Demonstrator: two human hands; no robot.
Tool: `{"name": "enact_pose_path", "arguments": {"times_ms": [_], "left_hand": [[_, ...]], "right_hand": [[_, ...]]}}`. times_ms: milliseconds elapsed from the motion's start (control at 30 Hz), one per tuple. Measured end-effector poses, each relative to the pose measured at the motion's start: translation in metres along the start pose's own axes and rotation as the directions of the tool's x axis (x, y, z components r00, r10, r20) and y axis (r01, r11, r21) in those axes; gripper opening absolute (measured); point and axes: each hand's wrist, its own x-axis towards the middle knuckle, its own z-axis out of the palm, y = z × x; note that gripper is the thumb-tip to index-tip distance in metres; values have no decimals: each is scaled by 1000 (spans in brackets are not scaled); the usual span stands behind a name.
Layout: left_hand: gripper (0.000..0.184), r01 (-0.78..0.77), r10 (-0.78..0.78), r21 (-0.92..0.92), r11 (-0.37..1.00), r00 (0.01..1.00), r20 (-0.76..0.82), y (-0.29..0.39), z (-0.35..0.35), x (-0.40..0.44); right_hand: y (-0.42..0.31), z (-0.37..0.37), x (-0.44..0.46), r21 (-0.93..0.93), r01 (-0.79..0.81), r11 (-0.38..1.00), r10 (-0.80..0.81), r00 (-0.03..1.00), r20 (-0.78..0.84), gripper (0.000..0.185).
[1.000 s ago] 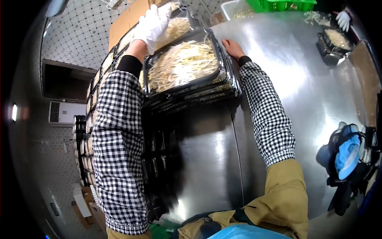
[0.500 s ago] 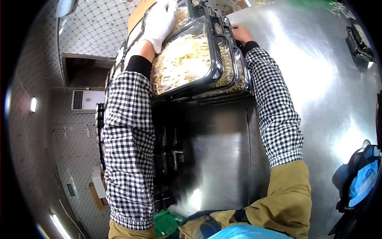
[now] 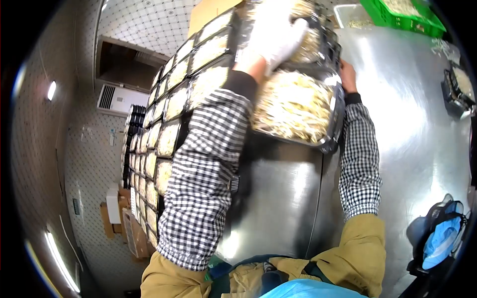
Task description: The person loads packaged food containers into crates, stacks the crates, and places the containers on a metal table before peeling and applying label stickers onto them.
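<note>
My left hand (image 3: pixel 278 37), in a white glove, is blurred over the stacked black trays, touching their left side near the top; its fingers are smeared. Bare, my right hand (image 3: pixel 348 77) rests against the right side of the same stack, its fingers partly hidden behind the trays. The nearest top tray (image 3: pixel 293 107) holds pale bean sprouts under clear wrap. Another sprout tray (image 3: pixel 305 47) lies just beyond it. Rows of similar packed trays (image 3: pixel 208 84) stand to the left of my left forearm.
A green crate (image 3: pixel 410 21) and a white tub (image 3: pixel 353 17) stand at the far edge of the steel table (image 3: pixel 387 104). Black trays (image 3: pixel 459 89) sit at the right. Nearer lies a blue and black bundle (image 3: pixel 442 238). Cardboard boxes (image 3: pixel 134 233) are at lower left.
My left hand and the near trays have shifted right in view, and more tray rows show on the left. My right hand stays beside the stack.
</note>
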Motion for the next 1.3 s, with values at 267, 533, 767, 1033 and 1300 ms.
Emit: {"name": "enact_pose_path", "arguments": {"times_ms": [267, 533, 767, 1033, 1300], "left_hand": [[61, 182, -179, 24, 983, 980, -87, -9, -30, 12], [62, 348, -348, -53, 936, 937, 8, -21, -32, 22], [68, 549, -527, -78, 832, 827, 198, -39, -5, 28], [70, 649, -646, 81, 756, 721, 251, -41, 14, -3], [67, 615, -643, 190, 765, 714, 275, -35, 27, -26]], "right_hand": [[-71, -19, -3, 60, -147, 987, 143, 987, 73, 34], [-76, 11, -5, 210, -399, 893, 332, 897, 292, 32], [-40, 39, -6, 120, -448, 886, 370, 838, 401, 32], [-14, 51, -51, 94, -434, 896, 349, 819, 456, 32], [-22, 57, -65, 88, -518, 851, 446, 800, 401, 36]]}}
